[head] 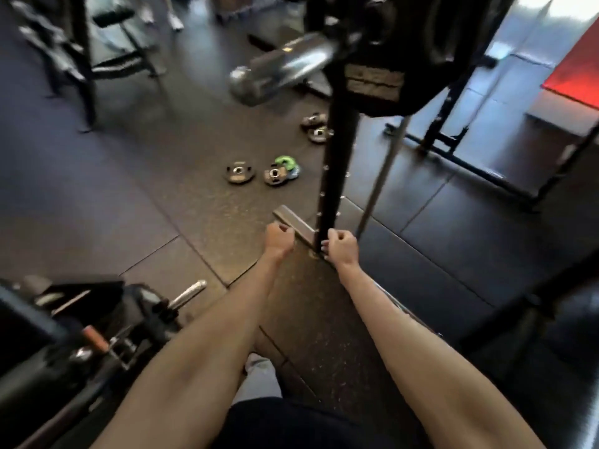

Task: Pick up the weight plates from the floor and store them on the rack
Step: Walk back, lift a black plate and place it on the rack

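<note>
Clearly the job is far from finished: the weight plates (239,172) we are after lie flat on the dark floor (97,189) in the middle of the frame. Two small ones sit side by side, with a green item (284,163) touching the right one. A farther pair of plates (319,135) lies above and to the right of them, just beside the black upright of the rack (337,150). We count at least four on the ground, none of them in hand. Our left hand (278,238) and right hand (343,246) reach forward below the centre, each with its fingers (285,229) curled in on nothing, so neither carries a plate. The right one shows in front of the foot of the upright, and we cannot tell whether it touches it. As for storage, the rack holds what looks like one big black plate (418,59) high in the upper middle, blurred, with a chrome bar sleeve (278,69) jutting out to its left. We judge that every small plate is yet to be lifted and hung. Lower left, a short chrome peg (191,293) sticks out of another dark machine. A bench frame (107,43) stands in the upper left, and a red mat (577,63) shows at the upper right edge.
</note>
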Demonstrator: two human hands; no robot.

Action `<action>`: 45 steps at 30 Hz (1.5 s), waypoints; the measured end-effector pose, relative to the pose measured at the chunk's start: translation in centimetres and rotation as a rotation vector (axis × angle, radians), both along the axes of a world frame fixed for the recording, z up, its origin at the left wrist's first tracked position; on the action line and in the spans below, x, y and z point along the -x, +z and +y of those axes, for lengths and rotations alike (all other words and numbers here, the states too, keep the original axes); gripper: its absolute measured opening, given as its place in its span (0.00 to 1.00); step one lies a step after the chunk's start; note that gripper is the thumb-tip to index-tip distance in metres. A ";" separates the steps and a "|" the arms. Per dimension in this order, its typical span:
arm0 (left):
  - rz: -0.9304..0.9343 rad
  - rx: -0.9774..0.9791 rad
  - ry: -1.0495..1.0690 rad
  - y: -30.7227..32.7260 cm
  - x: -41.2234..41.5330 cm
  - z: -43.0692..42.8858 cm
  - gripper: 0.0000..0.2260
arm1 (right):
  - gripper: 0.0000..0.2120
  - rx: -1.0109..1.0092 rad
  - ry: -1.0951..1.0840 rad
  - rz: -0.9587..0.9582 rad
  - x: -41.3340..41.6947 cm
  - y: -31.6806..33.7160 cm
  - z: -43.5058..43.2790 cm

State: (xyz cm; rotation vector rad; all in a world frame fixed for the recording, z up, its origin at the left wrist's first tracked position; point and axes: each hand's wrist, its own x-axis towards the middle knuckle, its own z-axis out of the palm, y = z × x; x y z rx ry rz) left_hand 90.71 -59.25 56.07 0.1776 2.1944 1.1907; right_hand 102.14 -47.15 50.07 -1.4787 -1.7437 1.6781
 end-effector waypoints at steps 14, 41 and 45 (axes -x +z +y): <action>-0.138 0.230 0.156 -2.4 24.0 -22.3 0.11 | 0.11 -0.122 1.035 -0.523 28.5 1.5 -19.0; -0.349 0.386 0.003 -10.7 69.3 0.4 0.11 | 0.13 -0.037 1.025 -0.700 71.5 -4.7 2.9; -0.334 0.360 -0.080 -10.6 75.9 6.5 0.09 | 0.12 0.027 0.928 -0.718 76.1 -5.5 6.9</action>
